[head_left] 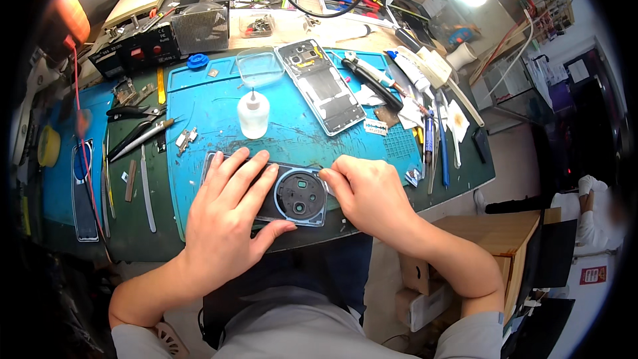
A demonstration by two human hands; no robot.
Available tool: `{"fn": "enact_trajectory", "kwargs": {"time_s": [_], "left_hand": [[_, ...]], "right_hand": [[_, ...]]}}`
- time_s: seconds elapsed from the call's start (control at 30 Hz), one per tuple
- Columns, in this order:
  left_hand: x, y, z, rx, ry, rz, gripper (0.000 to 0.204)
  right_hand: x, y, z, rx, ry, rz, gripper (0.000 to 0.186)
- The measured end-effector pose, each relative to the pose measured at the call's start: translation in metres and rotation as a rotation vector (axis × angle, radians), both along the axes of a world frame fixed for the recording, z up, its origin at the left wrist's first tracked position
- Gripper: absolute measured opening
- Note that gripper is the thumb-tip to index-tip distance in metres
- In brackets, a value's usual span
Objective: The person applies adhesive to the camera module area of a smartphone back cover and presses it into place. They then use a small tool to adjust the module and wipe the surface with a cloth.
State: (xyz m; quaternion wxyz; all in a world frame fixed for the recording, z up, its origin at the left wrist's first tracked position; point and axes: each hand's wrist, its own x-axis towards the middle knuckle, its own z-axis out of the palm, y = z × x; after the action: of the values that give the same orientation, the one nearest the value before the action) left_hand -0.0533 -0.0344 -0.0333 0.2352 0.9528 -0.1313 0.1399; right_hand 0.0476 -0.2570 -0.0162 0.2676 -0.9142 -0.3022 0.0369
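Note:
A dark phone back cover (267, 208) with a large round camera ring (300, 196) lies on the blue work mat (219, 106) near the bench's front edge. My left hand (229, 209) rests flat over the cover's left part, fingers spread and thumb along its near edge. At the cover's right edge, beside the ring, the thumb and fingers of my right hand (372, 193) are pinched together; whatever they grip is hidden. Beyond the cover stand a white dispenser bottle (253, 116) and an opened phone body (322, 90), its inner side up.
Right of the phone body lie a razor blade (375, 127), a blue pen (428, 136) and several hand tools. Pliers (129, 126) and another phone panel (85, 193) lie to the left. A clear plastic box (260, 68) stands behind the bottle. Another person (591, 206) is at far right.

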Motion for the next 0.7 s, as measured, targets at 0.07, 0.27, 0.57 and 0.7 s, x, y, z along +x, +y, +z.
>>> {"fn": "enact_trajectory", "kwargs": {"time_s": [0.07,0.27,0.57,0.7], "left_hand": [[0.001,0.001,-0.001,0.018,-0.034,0.003,0.071],[-0.001,0.002,-0.002,-0.003,-0.022,0.011,0.075],[-0.001,0.002,-0.001,-0.009,-0.011,0.012,0.075],[-0.001,0.002,0.001,-0.016,0.001,0.012,0.075]], "right_hand": [[0.007,-0.002,0.005,-0.101,0.033,0.044,0.027],[0.019,-0.003,0.039,-0.326,0.275,0.123,0.028],[0.039,0.001,0.052,-0.325,0.709,0.029,0.031],[0.032,0.001,0.051,-0.347,0.669,0.019,0.030]]}}
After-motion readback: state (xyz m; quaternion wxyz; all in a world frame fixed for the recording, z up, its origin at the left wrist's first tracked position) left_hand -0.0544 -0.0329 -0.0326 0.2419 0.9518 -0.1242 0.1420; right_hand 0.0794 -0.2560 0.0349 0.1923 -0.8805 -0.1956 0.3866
